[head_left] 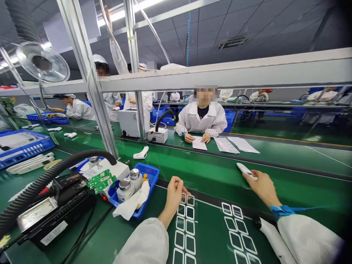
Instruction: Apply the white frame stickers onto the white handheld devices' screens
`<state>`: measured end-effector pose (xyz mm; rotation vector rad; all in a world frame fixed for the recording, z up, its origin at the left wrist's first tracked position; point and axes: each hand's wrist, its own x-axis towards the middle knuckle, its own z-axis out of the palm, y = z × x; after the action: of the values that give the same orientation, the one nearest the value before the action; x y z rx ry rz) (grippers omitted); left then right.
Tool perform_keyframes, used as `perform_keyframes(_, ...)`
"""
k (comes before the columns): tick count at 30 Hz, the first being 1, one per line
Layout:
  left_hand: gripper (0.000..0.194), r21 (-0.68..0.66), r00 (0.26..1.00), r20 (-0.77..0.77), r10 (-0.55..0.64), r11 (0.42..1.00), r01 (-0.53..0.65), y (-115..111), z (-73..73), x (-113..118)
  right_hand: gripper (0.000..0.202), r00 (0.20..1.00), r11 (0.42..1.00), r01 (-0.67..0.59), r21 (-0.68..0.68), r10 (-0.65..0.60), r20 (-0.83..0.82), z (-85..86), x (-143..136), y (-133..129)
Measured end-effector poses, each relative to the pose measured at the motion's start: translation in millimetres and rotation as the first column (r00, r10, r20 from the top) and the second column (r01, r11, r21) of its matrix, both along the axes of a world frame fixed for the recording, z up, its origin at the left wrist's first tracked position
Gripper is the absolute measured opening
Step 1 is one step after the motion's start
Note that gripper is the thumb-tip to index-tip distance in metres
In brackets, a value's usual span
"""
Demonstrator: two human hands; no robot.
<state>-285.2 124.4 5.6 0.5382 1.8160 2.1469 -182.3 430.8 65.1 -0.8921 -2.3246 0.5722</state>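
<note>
My right hand point(262, 185) is closed on a white handheld device point(245, 170), holding it over the green belt at the right. At centre my left hand point(176, 192) has its fingers pressed together at the top end of a clear sheet with white rounded frames point(185, 229); what they pinch, if anything, is too small to make out. A second sheet of frames point(239, 233) lies flat on the green table between my forearms. Another white device point(275, 238) with a dark tip lies beside my right sleeve.
A blue tray point(148, 190) with metal-capped bottles and tissue stands left of my left hand. Further left are green circuit boards point(101, 180), a black machine point(60, 212) and a thick hose. A white device point(141, 153) lies on the belt. Across it sits a person point(202, 117) with papers.
</note>
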Motion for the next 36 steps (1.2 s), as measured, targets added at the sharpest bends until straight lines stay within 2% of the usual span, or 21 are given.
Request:
perform_keyframes(4, 0.049, 0.095, 0.989, 0.146, -0.027, 0.995, 0.013, 2, -2.2, 7, 0.022, 0.966, 0.958, -0.253, -0.134, 0.258, 0.017, -9.5, 8, -88)
perform_keyframes(5, 0.050, 0.107, 0.986, 0.164, -0.030, 0.994, 0.012, 1, -2.0, 8, 0.025, 0.939, 0.928, -0.339, -0.154, 0.343, -0.001, -12.1, 11, -113)
perform_keyframes(7, 0.049, 0.125, 0.982, 0.187, -0.027, 0.992, 0.004, 0, -1.0, 12, 0.029, 0.844, 0.827, -0.536, -0.168, 0.524, -0.114, -16.0, 18, -157)
perform_keyframes(9, 0.048, 0.136, 0.980, 0.200, -0.022, 0.991, -0.006, -2, 0.1, 15, 0.031, 0.795, 0.783, -0.605, -0.141, 0.589, -0.143, -17.7, 21, -187)
perform_keyframes(10, 0.047, 0.142, 0.979, 0.204, -0.019, 0.990, -0.010, -2, 0.5, 17, 0.032, 0.793, 0.783, -0.608, -0.129, 0.594, -0.135, -17.9, 21, -196)
perform_keyframes(12, 0.047, 0.153, 0.978, 0.209, -0.017, 0.988, -0.016, -4, 0.6, 18, 0.033, 0.807, 0.798, -0.591, -0.119, 0.580, -0.115, -18.0, 19, -204)
perform_keyframes(16, 0.047, 0.169, 0.978, 0.207, -0.009, 0.985, -0.026, -4, -1.1, 19, 0.036, 0.827, 0.818, -0.563, -0.117, 0.554, -0.098, -18.4, 13, -203)
perform_keyframes(25, 0.043, 0.172, 0.982, 0.189, -0.003, 0.985, -0.030, -3, 0.5, 21, 0.026, 0.834, 0.830, -0.551, -0.086, 0.550, -0.038, -16.2, 16, -204)
perform_keyframes(30, 0.040, 0.163, 0.987, 0.161, -0.017, 0.987, -0.010, -3, 0.1, 23, 0.021, 0.821, 0.820, -0.570, -0.056, 0.571, 0.018, -18.5, 11, -200)
perform_keyframes(33, 0.038, 0.150, 0.991, 0.137, -0.008, 0.989, -0.013, -4, -0.4, 21, 0.021, 0.808, 0.809, -0.587, -0.014, 0.587, 0.040, -19.0, 15, -208)
perform_keyframes(36, 0.039, 0.131, 0.992, 0.124, 0.008, 0.991, -0.024, -5, -0.6, 20, 0.024, 0.768, 0.766, -0.640, 0.057, 0.638, 0.052, -18.5, 29, -219)
